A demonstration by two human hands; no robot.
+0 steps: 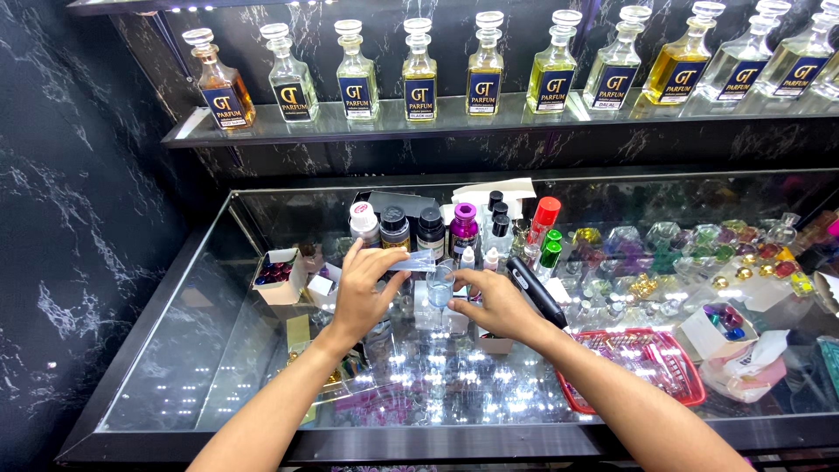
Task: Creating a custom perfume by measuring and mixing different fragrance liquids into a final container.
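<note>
Glass makes up the big display counter (262, 367) under both hands, with a glass shelf (393, 122) of stoppered bottles (419, 74) well above them. Beyond the fingers stands a row of dark-capped bottles (411, 229) and a purple-topped one (464, 229), close behind the work. A red wire basket (673, 385) lies just right of the right forearm, and a black pen-like tool (535, 290) slants beside the right wrist. A small open box (281, 278) of dark beads sits left of the left hand.

The left hand (360, 293) is pinched on a clear syringe-like tube (411, 260), thumb and fingertips closed around it. The tube's long axis runs nearly level, left to right, with its far end pointing right and slightly down toward the small clear glass vial (440, 287). The vial stands upright between the two hands, mouth up, resting on the counter. The right hand (500, 301) has its thumb and forefinger closed on the vial's lower part, steadying it, with the other fingers curled loosely.
</note>
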